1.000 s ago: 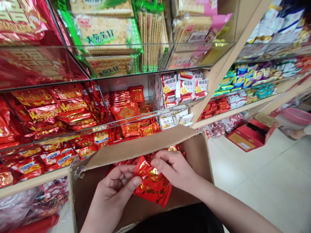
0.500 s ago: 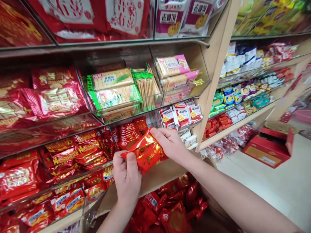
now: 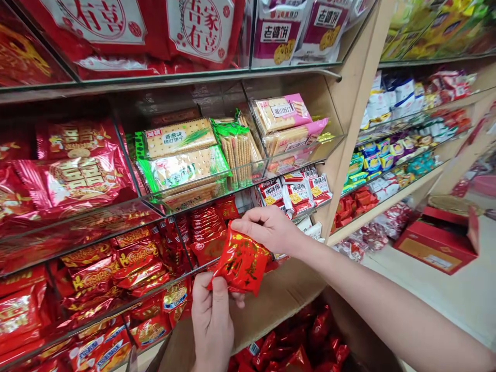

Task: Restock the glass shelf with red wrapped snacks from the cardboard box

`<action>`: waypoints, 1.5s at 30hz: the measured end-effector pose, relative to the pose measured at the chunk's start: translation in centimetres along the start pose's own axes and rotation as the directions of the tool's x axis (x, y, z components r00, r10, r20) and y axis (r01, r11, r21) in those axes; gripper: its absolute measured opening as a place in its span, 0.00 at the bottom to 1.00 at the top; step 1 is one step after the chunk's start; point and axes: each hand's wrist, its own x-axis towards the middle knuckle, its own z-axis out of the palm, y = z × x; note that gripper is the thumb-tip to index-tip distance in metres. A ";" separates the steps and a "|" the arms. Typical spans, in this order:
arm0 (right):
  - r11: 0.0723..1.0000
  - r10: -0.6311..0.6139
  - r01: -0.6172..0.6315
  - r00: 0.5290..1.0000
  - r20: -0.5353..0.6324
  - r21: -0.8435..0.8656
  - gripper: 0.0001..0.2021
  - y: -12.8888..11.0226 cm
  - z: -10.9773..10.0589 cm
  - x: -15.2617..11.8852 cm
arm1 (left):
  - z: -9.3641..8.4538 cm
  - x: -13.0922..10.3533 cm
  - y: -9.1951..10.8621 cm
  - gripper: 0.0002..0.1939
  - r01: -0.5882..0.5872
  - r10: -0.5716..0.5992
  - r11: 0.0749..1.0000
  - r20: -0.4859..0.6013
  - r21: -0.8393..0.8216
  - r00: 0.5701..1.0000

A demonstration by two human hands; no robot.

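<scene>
A shiny red snack packet point(image 3: 244, 266) with gold print is stretched between my two hands, above an open cardboard box. My left hand point(image 3: 215, 315) pinches its lower left corner between thumb and fingers. At its upper edge, my right hand point(image 3: 271, 230) grips with the thumb on top. More red packets point(image 3: 298, 343) lie heaped in the cardboard box point(image 3: 279, 305) below. Behind the held packet, a shelf bin holds a row of similar red packets point(image 3: 207, 232), partly hidden by my hands.
Clear-fronted bins hold green-edged crackers point(image 3: 182, 137), pink-wrapped biscuits point(image 3: 284, 111), white-and-red packets point(image 3: 296, 194) and magenta packets point(image 3: 83, 173). A wooden upright point(image 3: 356, 108) divides the shelving. On the floor at right stand an open red box point(image 3: 434, 245) and bagged goods point(image 3: 391, 219).
The red packet has turned more upright, its printed face now showing better. My left hand has moved down and right, my right hand slightly down. The view has shifted a little.
</scene>
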 end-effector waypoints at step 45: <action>0.957 0.100 -0.087 0.994 -0.035 0.276 0.14 2.6 0.6 -2.4 | -1.2 -2.4 -2.2 0.11 -0.326 0.294 0.927 0.178 0.187 0.939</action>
